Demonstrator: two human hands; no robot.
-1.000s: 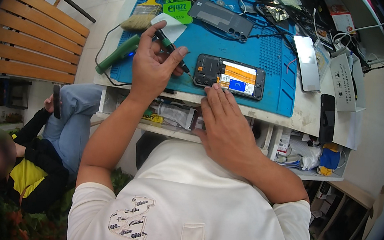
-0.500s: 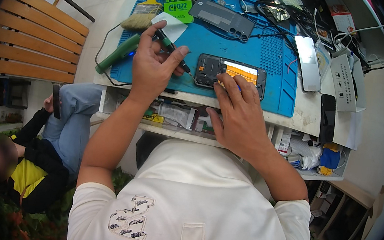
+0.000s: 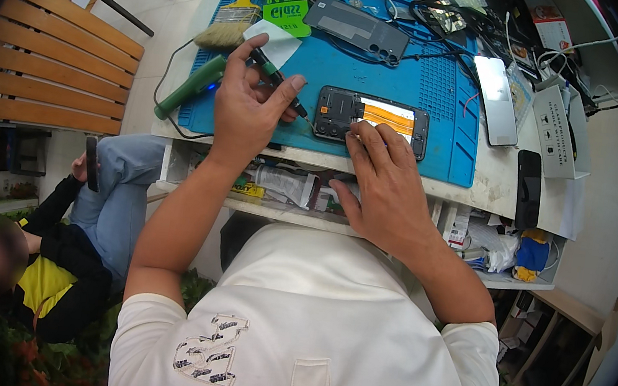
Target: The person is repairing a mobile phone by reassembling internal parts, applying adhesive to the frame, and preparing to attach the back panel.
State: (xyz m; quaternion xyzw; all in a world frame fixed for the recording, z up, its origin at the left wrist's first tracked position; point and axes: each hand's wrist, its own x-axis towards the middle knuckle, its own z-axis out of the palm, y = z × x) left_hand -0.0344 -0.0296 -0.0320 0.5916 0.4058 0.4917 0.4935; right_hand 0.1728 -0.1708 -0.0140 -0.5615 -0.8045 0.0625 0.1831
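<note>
My left hand (image 3: 245,112) is closed around a slim green-and-black screwdriver (image 3: 270,72). The tool slants down to the right, its tip beside the left end of an opened phone (image 3: 340,106). That phone lies on the blue work mat (image 3: 363,65), its dark frame and an orange flex strip over the battery showing. Fingers of my right hand (image 3: 388,176) rest on the phone's near edge, steadying contact from above. The right thumb stays apart, over the table edge. Whether the tip touches a screw is too small to tell.
A green corded tool (image 3: 189,87) and a brush (image 3: 234,18) lie left. A grey phone back cover (image 3: 358,28) is behind, a white phone (image 3: 494,102) and a black phone (image 3: 527,190) right. An open drawer (image 3: 279,183) sits below. A seated person (image 3: 57,262) is at left.
My right fingers have shifted very slightly over the phone's near edge. The left hand, screwdriver and phone look unmoved.
</note>
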